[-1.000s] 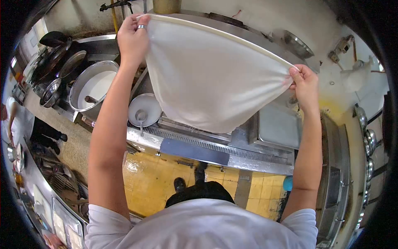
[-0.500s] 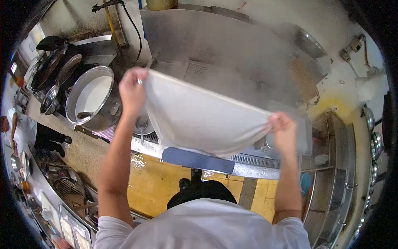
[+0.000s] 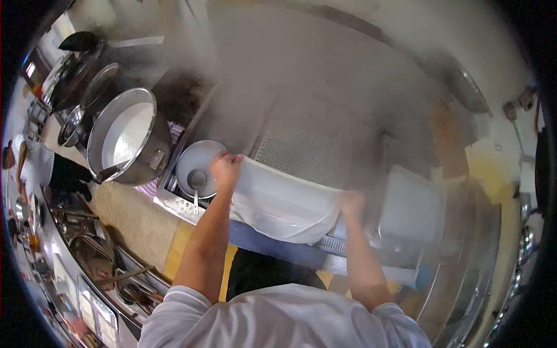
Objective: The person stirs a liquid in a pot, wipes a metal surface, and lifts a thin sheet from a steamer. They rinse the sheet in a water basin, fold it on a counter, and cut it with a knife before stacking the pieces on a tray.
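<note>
Steel ctr. (image 3: 176, 208) bears round dish (image 3: 188, 158); perf. panel (image 3: 296, 152) R of dish, pale rect. tray (image 3: 412, 203) farther R.

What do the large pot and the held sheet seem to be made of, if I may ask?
The pot looks like dull metal, perhaps aluminium or steel: grey, with a shiny rim. The sheet seems thin, matte white cloth, given its soft sag and folds.

Looks forward and down from the head, close above the white shirt (image 3: 284, 319), facing the surface (image 3: 176, 207) just beyond.
</note>
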`<state>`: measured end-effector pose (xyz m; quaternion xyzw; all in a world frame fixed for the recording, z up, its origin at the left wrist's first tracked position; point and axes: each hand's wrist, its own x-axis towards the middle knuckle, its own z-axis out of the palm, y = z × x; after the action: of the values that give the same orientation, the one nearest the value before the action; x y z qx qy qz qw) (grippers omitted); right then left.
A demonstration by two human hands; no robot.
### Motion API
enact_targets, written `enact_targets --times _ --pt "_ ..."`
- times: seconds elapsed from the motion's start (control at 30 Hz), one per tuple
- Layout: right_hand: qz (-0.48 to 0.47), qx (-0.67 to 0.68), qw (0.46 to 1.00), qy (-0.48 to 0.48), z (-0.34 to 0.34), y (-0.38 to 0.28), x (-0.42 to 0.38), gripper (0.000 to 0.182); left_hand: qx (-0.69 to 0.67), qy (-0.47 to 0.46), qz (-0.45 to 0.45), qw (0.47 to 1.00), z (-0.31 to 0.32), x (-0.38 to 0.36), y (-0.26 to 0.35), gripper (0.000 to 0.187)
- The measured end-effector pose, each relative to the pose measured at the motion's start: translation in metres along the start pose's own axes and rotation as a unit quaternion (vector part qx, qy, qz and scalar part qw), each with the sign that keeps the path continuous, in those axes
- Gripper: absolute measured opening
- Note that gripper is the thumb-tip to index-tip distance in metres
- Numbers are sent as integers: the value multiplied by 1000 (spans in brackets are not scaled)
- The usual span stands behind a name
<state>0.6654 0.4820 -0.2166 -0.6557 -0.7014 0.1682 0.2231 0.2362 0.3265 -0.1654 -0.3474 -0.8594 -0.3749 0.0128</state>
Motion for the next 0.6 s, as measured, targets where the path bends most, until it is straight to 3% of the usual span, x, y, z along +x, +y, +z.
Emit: enact_targets --times 0.13,0.3,0.47,0.6 --pt "-17 -127 992 -17 7 -3 47 22 41 15 -7 999 35 31 6 21" --pt "-62 -334 940 -20 34 15 122 33 33 9 29 999 62 81 29 17" --pt "20 -235 970 -54 -1 -50 151 31 5 9 75 997 94 129 46 14" --pt "29 -175 984 4 10 -51 187 30 9 22 96 995 121 161 54 12"
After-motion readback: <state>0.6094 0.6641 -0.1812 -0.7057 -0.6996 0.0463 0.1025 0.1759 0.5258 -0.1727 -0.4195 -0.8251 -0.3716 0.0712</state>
